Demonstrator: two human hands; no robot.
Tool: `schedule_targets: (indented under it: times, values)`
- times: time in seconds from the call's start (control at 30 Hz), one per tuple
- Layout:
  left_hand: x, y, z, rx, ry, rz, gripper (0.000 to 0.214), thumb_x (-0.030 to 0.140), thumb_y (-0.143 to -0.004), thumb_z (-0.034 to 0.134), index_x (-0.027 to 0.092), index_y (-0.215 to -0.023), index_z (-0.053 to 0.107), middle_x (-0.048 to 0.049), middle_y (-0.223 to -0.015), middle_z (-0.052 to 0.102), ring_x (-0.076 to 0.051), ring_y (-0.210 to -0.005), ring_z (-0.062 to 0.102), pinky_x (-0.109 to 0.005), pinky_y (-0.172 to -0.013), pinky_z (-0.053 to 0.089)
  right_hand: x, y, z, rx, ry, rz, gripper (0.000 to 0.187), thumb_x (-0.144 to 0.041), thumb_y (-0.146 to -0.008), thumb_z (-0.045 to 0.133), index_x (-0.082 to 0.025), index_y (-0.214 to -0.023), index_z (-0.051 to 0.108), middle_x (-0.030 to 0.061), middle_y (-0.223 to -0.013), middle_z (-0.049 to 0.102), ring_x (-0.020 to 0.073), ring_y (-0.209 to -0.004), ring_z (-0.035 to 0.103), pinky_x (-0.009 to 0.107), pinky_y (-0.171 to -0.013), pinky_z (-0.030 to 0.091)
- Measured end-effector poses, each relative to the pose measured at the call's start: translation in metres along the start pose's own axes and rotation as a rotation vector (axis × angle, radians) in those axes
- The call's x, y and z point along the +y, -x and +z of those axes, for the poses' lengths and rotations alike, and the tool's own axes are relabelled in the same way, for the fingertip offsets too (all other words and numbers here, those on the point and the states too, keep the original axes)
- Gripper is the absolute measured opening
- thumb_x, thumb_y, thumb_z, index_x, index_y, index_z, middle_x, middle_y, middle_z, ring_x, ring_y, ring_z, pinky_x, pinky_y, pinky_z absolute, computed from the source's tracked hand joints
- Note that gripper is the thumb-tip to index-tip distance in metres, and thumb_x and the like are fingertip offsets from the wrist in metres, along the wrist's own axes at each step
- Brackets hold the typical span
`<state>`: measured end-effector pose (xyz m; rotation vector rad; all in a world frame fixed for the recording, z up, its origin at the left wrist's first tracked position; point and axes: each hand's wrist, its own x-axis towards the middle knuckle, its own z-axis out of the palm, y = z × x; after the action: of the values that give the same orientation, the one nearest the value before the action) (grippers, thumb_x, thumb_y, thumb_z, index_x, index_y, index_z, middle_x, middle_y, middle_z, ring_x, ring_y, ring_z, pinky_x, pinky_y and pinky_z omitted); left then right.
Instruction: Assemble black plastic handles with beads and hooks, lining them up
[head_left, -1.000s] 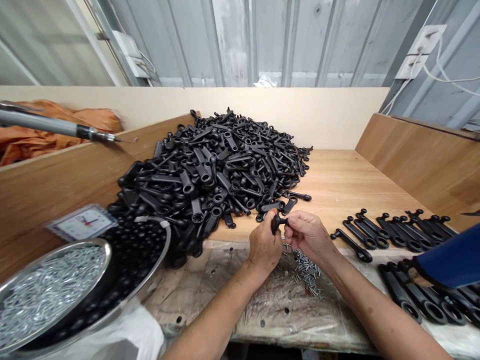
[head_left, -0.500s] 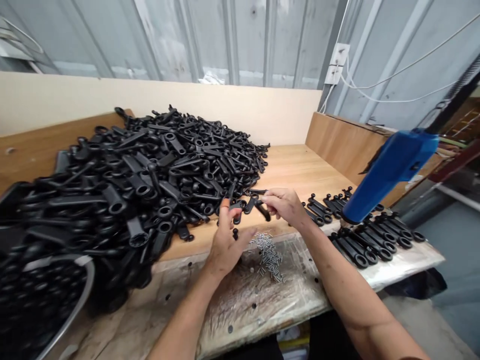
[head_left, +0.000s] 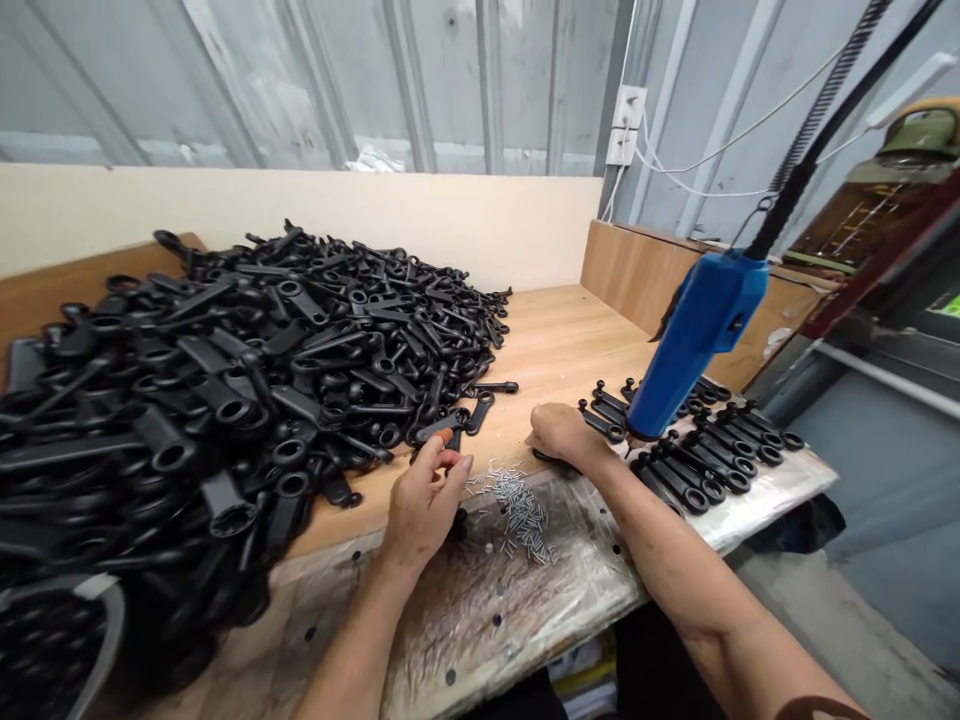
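Observation:
My right hand (head_left: 566,437) is closed, knuckles up, over a black plastic lever arm (head_left: 551,459) low on the board; most of that arm is hidden beneath it. My left hand (head_left: 424,495) has curled fingers, the thumb close to the index finger, which wears an orange finger cover. Small black rounded pieces (head_left: 457,526) show under its palm, and what the fingers hold is hidden. Between the hands lies a heap of small silver pins (head_left: 519,512). Just beyond the left fingertips are loose black lever arms (head_left: 480,412) with ring ends.
A large pile of black lever arms (head_left: 300,340) covers the left side. A blue electric screwdriver (head_left: 694,345) hangs at the right above rows of lever arms (head_left: 694,480). A rimmed container (head_left: 112,625) of small black balls stands front left. A bottle (head_left: 862,210) sits far right.
My right hand has lowered the black lever arm toward the board, right of the pins. My left hand has drawn back, its thumb closing toward the index finger. The view has turned right.

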<state>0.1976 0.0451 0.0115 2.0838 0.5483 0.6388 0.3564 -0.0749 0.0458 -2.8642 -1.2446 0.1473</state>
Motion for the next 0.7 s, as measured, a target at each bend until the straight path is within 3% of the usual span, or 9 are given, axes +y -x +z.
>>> schedule_targets:
  times: [0.1, 0.17, 0.27, 0.33, 0.4, 0.47, 0.57, 0.7]
  values:
    - [-0.008, -0.001, 0.0, -0.004, -0.109, 0.072, 0.036, 0.043, -0.079, 0.046, 0.018, -0.103, 0.056, 0.0002, -0.077, 0.06, -0.012, -0.061, 0.054, -0.021, -0.054, 0.042, 0.001, 0.025, 0.002, 0.058, -0.007, 0.053, 0.033, -0.033, -0.085, 0.045, -0.008, -0.096, 0.063, 0.0191, -0.089, 0.065, 0.0253, -0.088, 0.061, 0.03, -0.072, 0.044]
    - [-0.015, -0.002, 0.002, -0.004, -0.192, 0.121, 0.034, 0.043, -0.079, 0.046, 0.019, -0.099, 0.059, -0.0009, -0.08, 0.062, -0.013, -0.065, 0.056, -0.023, -0.058, 0.044, 0.007, 0.061, 0.002, 0.104, -0.073, -0.005, 0.033, -0.035, -0.088, 0.04, -0.01, -0.098, 0.061, 0.0162, -0.089, 0.065, 0.0232, -0.086, 0.06, 0.029, -0.073, 0.043]
    - [-0.021, -0.003, 0.004, -0.018, -0.272, 0.171, 0.032, 0.041, -0.079, 0.045, 0.02, -0.098, 0.061, -0.003, -0.088, 0.066, -0.016, -0.074, 0.059, -0.026, -0.066, 0.047, 0.03, 0.13, -0.004, 0.107, -0.356, -0.357, 0.027, -0.035, -0.088, 0.043, -0.017, -0.095, 0.062, 0.0095, -0.092, 0.064, 0.0188, -0.088, 0.058, 0.026, -0.075, 0.042]
    - [-0.015, -0.005, 0.008, -0.04, -0.308, 0.216, 0.03, 0.04, -0.08, 0.045, 0.021, -0.094, 0.062, -0.0039, -0.093, 0.066, -0.018, -0.081, 0.06, -0.028, -0.073, 0.047, 0.057, 0.169, -0.013, -0.017, -0.561, -0.563, 0.024, -0.034, -0.087, 0.046, -0.02, -0.096, 0.063, 0.0054, -0.089, 0.065, 0.0155, -0.083, 0.059, 0.023, -0.074, 0.042]
    - [0.001, -0.01, 0.015, -0.095, -0.341, 0.28, 0.029, 0.038, -0.08, 0.044, 0.02, -0.092, 0.064, -0.0048, -0.096, 0.066, -0.019, -0.088, 0.06, -0.03, -0.08, 0.046, 0.093, 0.189, -0.023, -0.108, -0.697, -0.585, 0.024, -0.034, -0.087, 0.047, -0.021, -0.094, 0.065, 0.0022, -0.079, 0.065, 0.0129, -0.072, 0.06, 0.02, -0.067, 0.042]
    - [0.023, -0.018, 0.028, -0.191, -0.391, 0.352, 0.029, 0.036, -0.08, 0.044, 0.02, -0.093, 0.064, -0.0053, -0.099, 0.066, -0.02, -0.094, 0.059, -0.031, -0.084, 0.044, 0.133, 0.185, -0.031, -0.002, -0.698, -0.429, 0.023, -0.032, -0.085, 0.048, -0.02, -0.092, 0.067, 0.0024, -0.08, 0.066, 0.0139, -0.072, 0.06, 0.021, -0.066, 0.042]
    - [0.054, -0.036, 0.057, -0.347, -0.523, 0.425, 0.029, 0.033, -0.077, 0.044, 0.022, -0.096, 0.064, -0.0056, -0.099, 0.066, -0.022, -0.094, 0.058, -0.033, -0.084, 0.042, 0.179, 0.148, -0.033, 0.199, -0.499, -0.19, 0.021, -0.029, -0.083, 0.05, -0.02, -0.089, 0.068, 0.0034, -0.084, 0.068, 0.0172, -0.078, 0.06, 0.023, -0.069, 0.04]
    - [0.072, -0.06, 0.101, -0.465, -0.608, 0.419, 0.019, 0.029, -0.073, 0.049, 0.022, -0.078, 0.066, -0.0055, -0.084, 0.067, -0.023, -0.09, 0.058, -0.034, -0.083, 0.041, 0.199, 0.085, -0.017, 0.243, -0.211, -0.233, 0.018, -0.022, -0.08, 0.05, -0.019, -0.078, 0.068, 0.0048, -0.082, 0.067, 0.0187, -0.083, 0.057, 0.024, -0.07, 0.037]
